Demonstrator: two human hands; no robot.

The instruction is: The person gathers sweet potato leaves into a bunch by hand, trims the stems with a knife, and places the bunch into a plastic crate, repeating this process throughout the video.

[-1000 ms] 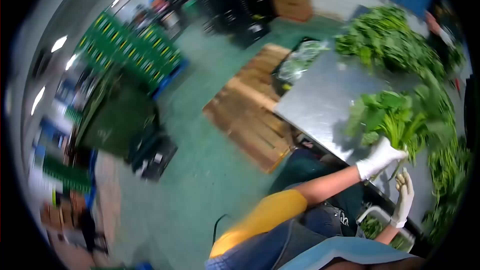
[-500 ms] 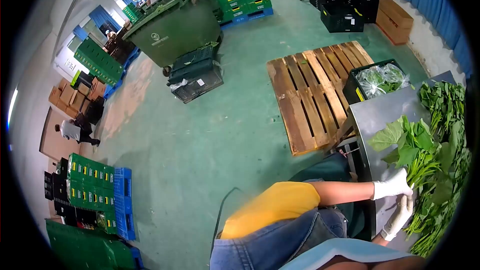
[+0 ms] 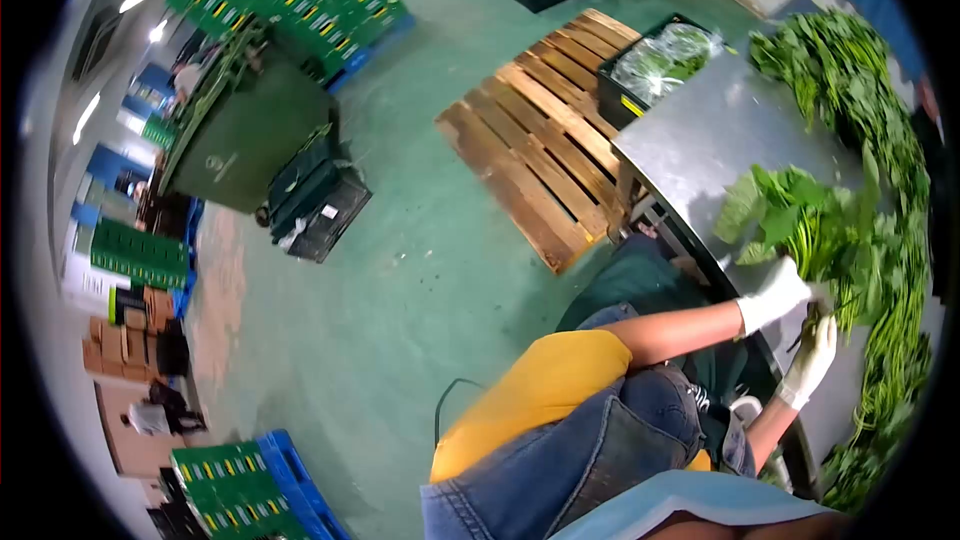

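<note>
My left hand [image 3: 776, 298], in a white glove, is closed round the stems of a bunch of leafy greens [image 3: 800, 225], whose broad leaves point away over the metal table [image 3: 690, 150]. Just below it my right hand [image 3: 812, 355], also gloved, is closed by the cut stem ends, with a small dark item [image 3: 808, 322] at its fingers. What that item is, I cannot make out. A long heap of loose greens [image 3: 895, 315] lies along the far side of the table, to the right of both hands.
A black crate [image 3: 620, 100] with plastic-bagged greens stands at the table's far end, beside a wooden pallet [image 3: 530, 145]. Across the floor are a green wheeled bin [image 3: 240, 130], a dark crate [image 3: 335, 220] and stacked green crates [image 3: 290, 0]. A person [image 3: 155, 418] is at the left.
My view has turned, so the room's contents shift left and more of the table shows. The right hand has drawn slightly away from the left, and a dark item now shows at its fingers.
</note>
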